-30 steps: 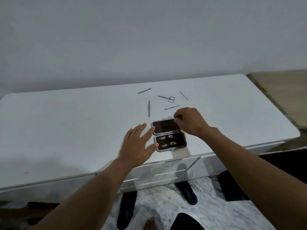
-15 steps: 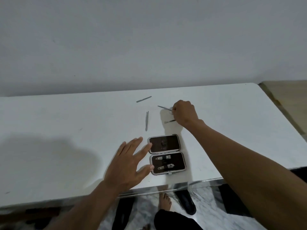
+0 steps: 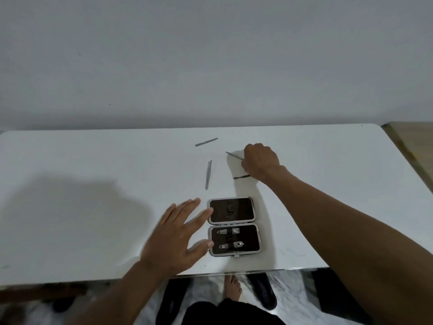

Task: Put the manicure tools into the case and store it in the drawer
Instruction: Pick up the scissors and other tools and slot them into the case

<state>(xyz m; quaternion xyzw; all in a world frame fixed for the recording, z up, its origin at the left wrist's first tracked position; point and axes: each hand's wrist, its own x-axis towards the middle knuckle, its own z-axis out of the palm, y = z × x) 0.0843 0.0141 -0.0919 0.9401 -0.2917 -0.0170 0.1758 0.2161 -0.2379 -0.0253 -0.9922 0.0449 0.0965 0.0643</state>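
An open manicure case (image 3: 259, 240) lies near the front edge of the white table (image 3: 93, 165). Its near half holds two nail clippers (image 3: 228, 231); the far half shows only dark lining. My left hand (image 3: 178, 233) is spread flat with its fingertips against the case's left edge. Farther back, my right hand (image 3: 260, 163) is curled over the handles of the small scissors (image 3: 233, 156), and only the blades stick out to the left. A nail file (image 3: 206, 142), tweezers (image 3: 208, 174) and a thin dark tool (image 3: 241, 177) lie loose on the table.
A plain grey wall stands behind the table. A wooden surface (image 3: 417, 141) adjoins the table's right end. Below the front edge I see marble floor, a bare foot (image 3: 232, 287) and dark slippers (image 3: 262, 292).
My right hand left the case lid and reached back to the scissors, closing over their handles. My left hand stayed beside the case. The view shifted down and closer.
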